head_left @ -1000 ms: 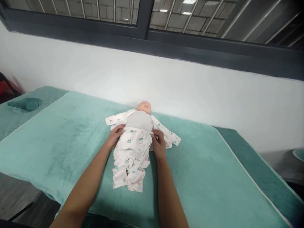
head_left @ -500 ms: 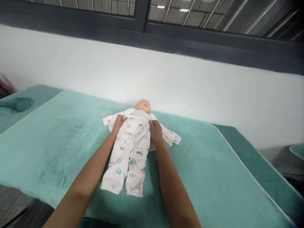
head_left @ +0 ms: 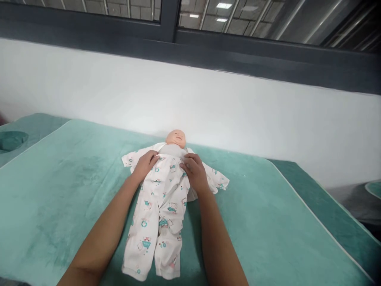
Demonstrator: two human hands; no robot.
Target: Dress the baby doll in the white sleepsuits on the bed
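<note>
A baby doll (head_left: 176, 138) lies on its back, its head towards the wall. White printed trousers (head_left: 166, 190) cover it from the waist down, and a printed jacket (head_left: 218, 176) is spread out beneath it with the sleeves out to both sides. Around the doll's middle a pale grey-white band of its body shows above the waistband. My left hand (head_left: 146, 165) pinches the waistband at its left corner. My right hand (head_left: 195, 171) has its curled fingers on the waistband's right side, thumb and forefinger close together on the cloth.
A green plush cover (head_left: 256, 214) lies under the doll, with darker green cloth (head_left: 315, 190) along its right side. A white wall (head_left: 238, 111) rises behind, below a dark window frame (head_left: 119, 33). A round green hollow (head_left: 13, 141) shows at the far left.
The view has shifted slightly, and the doll sits a little lower and larger. My right hand has moved inward over the waistband's edge; my left fingers now reach over the waistband's top.
</note>
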